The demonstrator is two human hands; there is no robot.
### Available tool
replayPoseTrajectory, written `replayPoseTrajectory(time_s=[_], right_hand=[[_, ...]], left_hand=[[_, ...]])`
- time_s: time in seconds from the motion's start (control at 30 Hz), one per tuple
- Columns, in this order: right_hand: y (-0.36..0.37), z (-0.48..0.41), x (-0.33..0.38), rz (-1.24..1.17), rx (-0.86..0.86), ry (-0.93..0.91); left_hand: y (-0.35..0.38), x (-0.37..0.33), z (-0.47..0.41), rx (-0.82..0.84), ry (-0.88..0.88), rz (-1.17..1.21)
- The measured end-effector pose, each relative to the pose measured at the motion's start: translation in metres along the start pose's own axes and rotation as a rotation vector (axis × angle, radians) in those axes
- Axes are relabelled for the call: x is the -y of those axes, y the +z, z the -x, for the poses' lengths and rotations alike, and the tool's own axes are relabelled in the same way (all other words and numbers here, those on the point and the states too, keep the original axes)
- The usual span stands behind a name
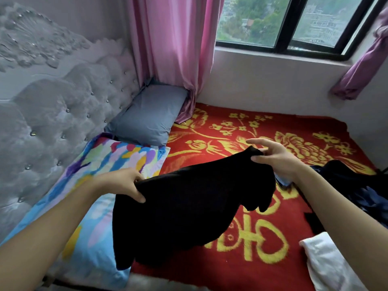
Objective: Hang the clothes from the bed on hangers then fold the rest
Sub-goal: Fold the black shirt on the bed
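1. Our left hand grips one end of the black garment, with the fingers curled over the cloth and the thumb under it.
2. Our right hand pinches the other end between the thumb and curled fingers, with the forefinger stretched out.
3. The garment hangs between both hands above the red blanket. Its lower edge droops beside the colourful pillow, and we cannot tell whether it touches the bed.
4. A heap of dark clothes lies on the blanket at the right, with a white cloth nearer us.
5. A grey pillow sits by the pink curtain.
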State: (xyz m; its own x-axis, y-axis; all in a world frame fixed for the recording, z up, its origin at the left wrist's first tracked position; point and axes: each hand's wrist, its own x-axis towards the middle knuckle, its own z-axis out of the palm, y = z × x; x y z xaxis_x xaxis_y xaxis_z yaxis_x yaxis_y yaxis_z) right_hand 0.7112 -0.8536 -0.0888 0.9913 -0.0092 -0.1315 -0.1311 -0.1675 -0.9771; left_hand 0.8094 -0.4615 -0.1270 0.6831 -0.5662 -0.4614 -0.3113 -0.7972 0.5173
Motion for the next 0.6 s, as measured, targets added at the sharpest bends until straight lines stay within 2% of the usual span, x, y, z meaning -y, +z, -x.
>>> replayPoseTrajectory(time_s=[0.07,0.2,0.3,0.37,0.5,0.6], right_hand=[[-0.007,0.004,0.0,0.058,0.013,0.033],[-0.015,0.011,0.002,0.136,-0.044,0.028],[-0.018,0.013,0.009,0.163,-0.068,0.01],[-0.021,0.015,0.014,0.134,-0.042,0.019],[-0.026,0.023,0.021,0.038,0.127,0.089],[-0.026,0.028,0.022,0.158,0.227,0.19]], left_hand=[[-0.005,-0.002,0.001,-0.013,0.058,0.227],[-0.006,-0.011,-0.006,-0.085,0.214,0.869],[-0.007,-0.028,-0.012,-0.247,0.227,1.08],[-0.013,-0.037,-0.012,-0.394,0.239,1.085],[-0.03,-0.047,0.0,-0.711,0.339,0.896],[-0.042,-0.05,0.011,-0.895,0.469,0.718]])
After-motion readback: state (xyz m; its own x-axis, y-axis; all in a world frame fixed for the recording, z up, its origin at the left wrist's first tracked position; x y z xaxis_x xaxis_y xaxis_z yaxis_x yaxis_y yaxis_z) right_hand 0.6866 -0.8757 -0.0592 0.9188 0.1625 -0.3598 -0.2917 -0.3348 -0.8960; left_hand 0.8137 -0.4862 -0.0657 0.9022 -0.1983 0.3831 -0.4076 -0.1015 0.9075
